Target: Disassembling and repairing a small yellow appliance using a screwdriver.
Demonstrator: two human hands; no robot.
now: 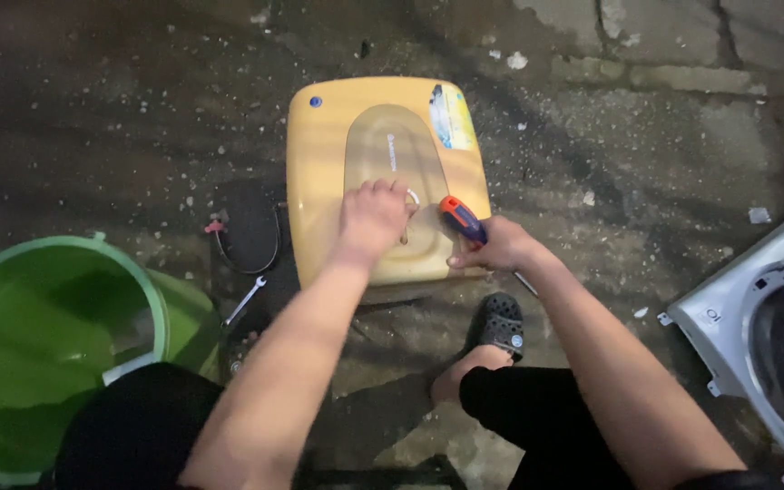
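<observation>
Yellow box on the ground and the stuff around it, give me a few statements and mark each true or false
1. The right hand holds a screwdriver with an orange and blue handle. True.
2. The left hand rests on the yellow box. True.
3. The bucket at the left is red. False: it is green.
4. A wrench lies on top of the yellow box. False: it lies on the ground left of the box, near the bucket.
5. The person wears a dark sandal on the foot near the box. True.
</observation>
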